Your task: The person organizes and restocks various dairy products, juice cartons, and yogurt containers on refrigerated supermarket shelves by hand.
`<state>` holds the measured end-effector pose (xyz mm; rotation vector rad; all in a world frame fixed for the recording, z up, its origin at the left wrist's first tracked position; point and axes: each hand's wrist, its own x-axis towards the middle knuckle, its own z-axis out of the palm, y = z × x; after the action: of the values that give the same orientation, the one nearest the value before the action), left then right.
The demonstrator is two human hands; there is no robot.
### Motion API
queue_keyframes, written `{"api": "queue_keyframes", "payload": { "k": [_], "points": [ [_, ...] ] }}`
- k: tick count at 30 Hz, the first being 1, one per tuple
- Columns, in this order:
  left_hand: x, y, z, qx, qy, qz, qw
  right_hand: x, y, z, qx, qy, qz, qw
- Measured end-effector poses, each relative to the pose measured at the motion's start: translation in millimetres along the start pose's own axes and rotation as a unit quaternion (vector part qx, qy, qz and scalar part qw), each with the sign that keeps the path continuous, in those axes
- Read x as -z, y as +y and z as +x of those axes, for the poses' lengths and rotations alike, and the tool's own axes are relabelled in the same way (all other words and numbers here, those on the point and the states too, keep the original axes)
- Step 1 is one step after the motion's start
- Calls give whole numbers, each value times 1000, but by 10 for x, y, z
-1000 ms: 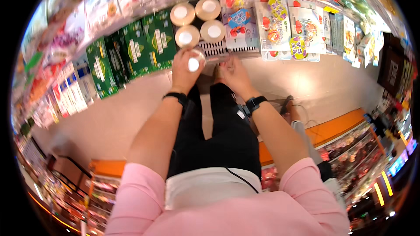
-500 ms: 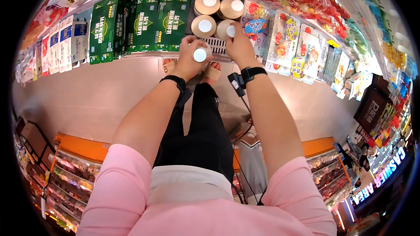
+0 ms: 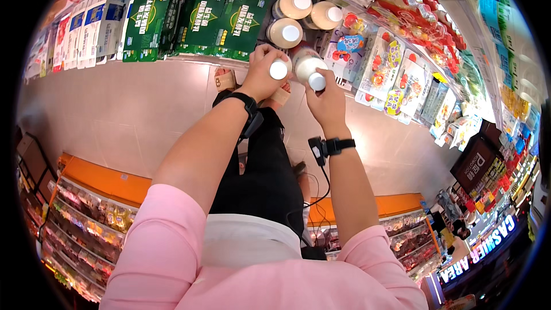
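My left hand (image 3: 261,74) is wrapped round a bottle with a white cap (image 3: 278,70), just in front of the shelf's edge. To its right, my right hand (image 3: 327,100) grips the cap end of a cream-coloured bottle (image 3: 307,66), which tilts toward me at the shelf front. Behind them stand three more cream bottles (image 3: 285,33) with white caps, grouped on the shelf. The lower part of the bottle in my left hand is hidden by my fingers.
Green cartons (image 3: 204,20) stand left of the bottles, with white and blue cartons (image 3: 103,26) farther left. Fruit-printed packs (image 3: 376,63) line the shelf to the right. Orange-topped display racks (image 3: 109,181) stand behind me, with tiled floor (image 3: 138,109) between.
My right hand has drawn its bottle toward me and tilted it, away from the other bottles. My left hand still holds its bottle. The whole view has shifted slightly.
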<state>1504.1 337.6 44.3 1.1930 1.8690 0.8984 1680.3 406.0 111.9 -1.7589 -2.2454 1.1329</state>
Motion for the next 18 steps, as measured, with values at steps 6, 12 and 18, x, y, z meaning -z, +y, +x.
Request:
{"api": "queue_keyframes", "payload": {
  "k": [6, 12, 18],
  "points": [
    [-61, 82, 28, -3, -14, -2, 1000, -25, 224, -381, 58, 12, 9, 998],
    [-60, 110, 35, -25, -35, 7, 999, 28, 157, -26, -69, -14, 105, 992],
    [-140, -8, 109, -75, -52, 56, 994, -37, 198, 340, 100, 108, -66, 987]
  ]
}}
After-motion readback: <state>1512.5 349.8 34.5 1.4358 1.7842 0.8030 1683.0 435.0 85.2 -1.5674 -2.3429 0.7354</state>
